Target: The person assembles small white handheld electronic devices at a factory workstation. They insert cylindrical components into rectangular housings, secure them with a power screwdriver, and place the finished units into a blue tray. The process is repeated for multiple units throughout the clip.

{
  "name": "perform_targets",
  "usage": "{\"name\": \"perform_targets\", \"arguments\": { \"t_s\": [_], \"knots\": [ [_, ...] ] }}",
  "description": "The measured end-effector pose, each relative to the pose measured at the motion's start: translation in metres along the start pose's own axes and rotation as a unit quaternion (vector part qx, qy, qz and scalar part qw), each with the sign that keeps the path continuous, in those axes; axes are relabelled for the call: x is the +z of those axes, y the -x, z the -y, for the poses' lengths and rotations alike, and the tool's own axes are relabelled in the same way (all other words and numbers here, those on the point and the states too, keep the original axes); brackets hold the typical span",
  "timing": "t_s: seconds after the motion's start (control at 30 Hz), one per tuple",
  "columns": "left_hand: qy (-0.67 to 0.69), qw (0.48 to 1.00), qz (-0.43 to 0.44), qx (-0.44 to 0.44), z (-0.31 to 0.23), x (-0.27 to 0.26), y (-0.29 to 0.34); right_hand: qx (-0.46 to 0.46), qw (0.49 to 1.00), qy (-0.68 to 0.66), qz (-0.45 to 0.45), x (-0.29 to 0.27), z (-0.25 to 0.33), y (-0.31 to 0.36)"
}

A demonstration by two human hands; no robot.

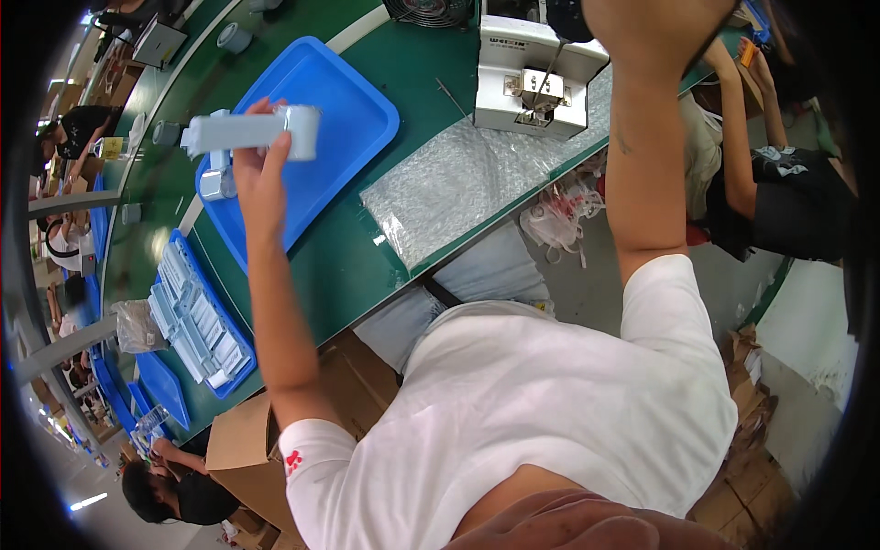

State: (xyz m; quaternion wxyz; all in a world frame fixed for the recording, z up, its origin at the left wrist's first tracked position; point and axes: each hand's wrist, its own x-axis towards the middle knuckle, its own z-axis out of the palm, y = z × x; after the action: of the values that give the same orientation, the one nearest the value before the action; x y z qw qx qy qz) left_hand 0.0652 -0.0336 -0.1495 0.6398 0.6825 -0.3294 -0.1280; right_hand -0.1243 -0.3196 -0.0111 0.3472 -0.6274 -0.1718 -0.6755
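Observation:
My left hand point(260, 170) is closed around a long light-blue plastic housing point(229, 134) with a wider, shiny block-like end. It holds this piece above a blue tray point(344, 96) on the green bench. Another light-blue piece point(218, 184) lies at the tray's left side, beneath my hand. My right arm reaches up to the top edge, where my right hand point(642, 23) is only partly in view; its fingers are hidden. Beside it are a black rounded part point(568, 20) and a white bench machine point(504, 55) with a metal fixture point(541, 90) on its front.
Bubble wrap point(458, 179) lies along the bench edge. A second blue tray point(240, 362) on the left holds several light-blue parts. Grey cup-shaped pieces point(235, 38) stand farther back, near a fan point(427, 7). A cardboard box point(240, 440) is below the bench. Co-workers sit at right point(779, 188) and lower left.

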Motion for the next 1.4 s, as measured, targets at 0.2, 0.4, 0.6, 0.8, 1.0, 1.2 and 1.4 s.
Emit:
{"name": "perform_targets", "arguments": {
  "t_s": [0.2,0.4,0.6,0.8,1.0,1.2,1.4],
  "knots": [
    [0.139,0.985,0.006,-0.106,-0.011,0.064,0.074,0.075,0.997,-0.018,-0.021,0.003,0.017,0.015],
    [-0.006,0.996,0.057,-0.066,0.0,0.107,0.091,0.199,0.973,0.005,-0.117,0.013,0.047,0.024],
    [-0.058,0.994,0.044,0.084,0.017,0.133,0.096,0.274,0.95,-0.09,-0.12,0.046,0.076,0.005],
    [-0.023,0.995,0.013,0.091,0.023,0.136,0.1,0.28,0.948,-0.09,-0.117,0.077,0.066,0.021],
    [-0.041,0.995,0.028,0.088,0.022,0.136,0.099,0.299,0.945,-0.038,-0.128,0.076,0.066,0.033],
    [-0.028,0.996,0.015,0.085,0.022,0.137,0.099,0.271,0.955,-0.053,-0.11,0.08,0.063,0.042],
    [0.001,0.994,0.015,0.106,0.027,0.138,0.105,0.359,0.874,-0.328,-0.005,-0.015,0.013,0.049]
  ]
}}
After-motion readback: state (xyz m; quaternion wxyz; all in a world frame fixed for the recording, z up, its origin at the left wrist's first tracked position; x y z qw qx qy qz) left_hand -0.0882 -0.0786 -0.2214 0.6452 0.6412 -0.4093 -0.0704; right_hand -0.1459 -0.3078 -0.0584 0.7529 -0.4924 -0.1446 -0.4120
